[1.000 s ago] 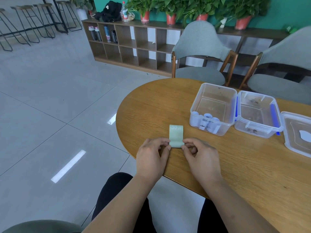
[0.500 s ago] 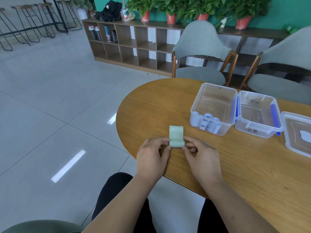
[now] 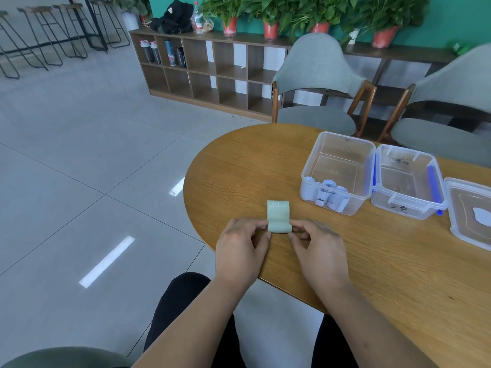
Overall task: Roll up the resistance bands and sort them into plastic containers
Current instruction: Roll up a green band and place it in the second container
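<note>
A pale green resistance band [image 3: 278, 215] marked "30 LB" lies on the wooden table [image 3: 372, 261], its near end rolled up. My left hand [image 3: 240, 251] pinches the roll's left end and my right hand [image 3: 317, 247] pinches its right end. Behind and to the right stands a clear plastic container [image 3: 337, 172] holding several rolled pale bands [image 3: 325, 193]. A second clear container [image 3: 407, 188] with blue clips stands beside it, with nothing but a label visible inside.
A clear lid [image 3: 471, 213] lies at the table's right edge. Two grey chairs [image 3: 318, 86] stand behind the table, with a wooden shelf unit [image 3: 212, 67] and potted plants beyond. The table's curved edge runs just left of my hands, above grey floor tiles.
The roll has advanced slightly away from me, so the flat part of the green band is a little shorter. Both hands stay at the roll's ends.
</note>
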Demonstrator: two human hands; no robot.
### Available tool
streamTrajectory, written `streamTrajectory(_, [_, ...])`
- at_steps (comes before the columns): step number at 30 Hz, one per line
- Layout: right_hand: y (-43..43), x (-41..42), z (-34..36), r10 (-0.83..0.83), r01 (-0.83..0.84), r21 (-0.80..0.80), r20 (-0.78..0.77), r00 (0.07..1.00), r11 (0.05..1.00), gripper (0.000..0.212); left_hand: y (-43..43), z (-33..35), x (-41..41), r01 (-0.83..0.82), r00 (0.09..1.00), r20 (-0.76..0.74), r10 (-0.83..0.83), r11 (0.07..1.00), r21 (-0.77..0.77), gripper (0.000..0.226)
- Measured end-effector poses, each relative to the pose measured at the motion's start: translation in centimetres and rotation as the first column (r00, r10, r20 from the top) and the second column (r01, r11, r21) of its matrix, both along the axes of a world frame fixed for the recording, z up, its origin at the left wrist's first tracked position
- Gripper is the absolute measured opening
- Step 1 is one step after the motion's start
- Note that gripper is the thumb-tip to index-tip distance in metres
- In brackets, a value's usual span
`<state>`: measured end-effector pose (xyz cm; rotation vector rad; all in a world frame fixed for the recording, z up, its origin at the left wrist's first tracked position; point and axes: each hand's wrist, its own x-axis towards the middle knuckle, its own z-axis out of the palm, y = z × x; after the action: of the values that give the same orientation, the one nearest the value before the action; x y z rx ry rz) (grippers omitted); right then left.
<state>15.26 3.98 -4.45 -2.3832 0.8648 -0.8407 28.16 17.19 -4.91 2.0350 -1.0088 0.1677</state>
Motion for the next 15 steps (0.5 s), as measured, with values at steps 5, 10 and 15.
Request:
streamTrajectory(5, [0.13,-0.03,0.25,-0.002,-0.004,0.101,0.060,0.998,0.995,0.029,-0.04,0.00,-0.02,-0.007,0.999,-0.042,0.007,1.000,-0.013,0.023])
streamTrajectory(10, [0.20,-0.19,0.40,-0.001,-0.007,0.105,0.077,0.997,0.994,0.023,0.00,-0.25,-0.01,-0.011,0.997,-0.077,0.008,0.999,-0.041,0.019])
streamTrajectory(15, [0.08,-0.10,0.06,0.005,-0.008,0.045,0.071,0.997,0.999,0.018,0.02,-0.32,-0.04,-0.010,0.999,-0.034,0.008,0.999,-0.042,0.015])
